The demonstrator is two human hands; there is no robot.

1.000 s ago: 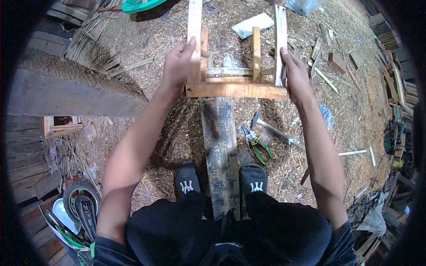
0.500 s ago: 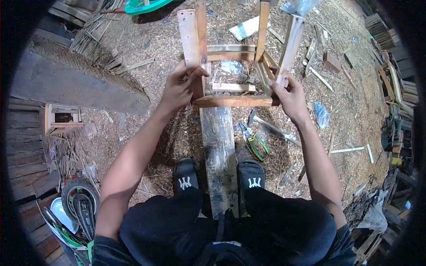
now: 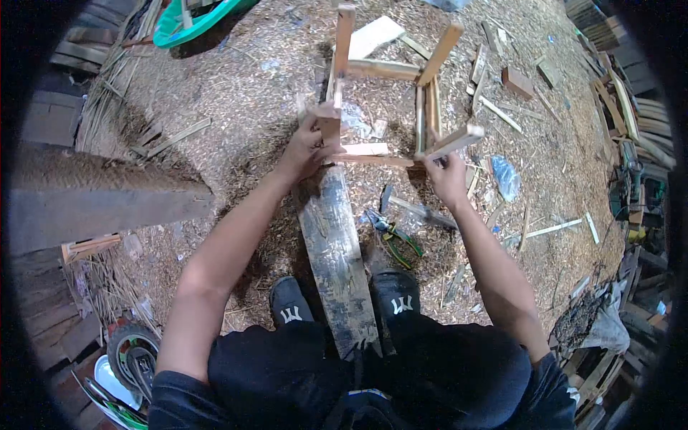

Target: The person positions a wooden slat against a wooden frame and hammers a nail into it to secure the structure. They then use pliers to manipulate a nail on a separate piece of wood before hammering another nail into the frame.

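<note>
Beyond plank (image 3: pixel 333 254), wooden frame (image 3: pixel 383 161), posts (image 3: pixel 440 55) upward

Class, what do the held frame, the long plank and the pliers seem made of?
Frame: wood, likely unpainted; pale tan, squared bars.
Plank: wood, worn or stained; patchy dark surface.
Pliers: probably metal, greyish towards the tip; green grips perhaps plastic or rubber.

wooden frame (image 3: pixel 383 69) — matt; wooden plank (image 3: pixel 331 247) — rough, scuffed
</note>
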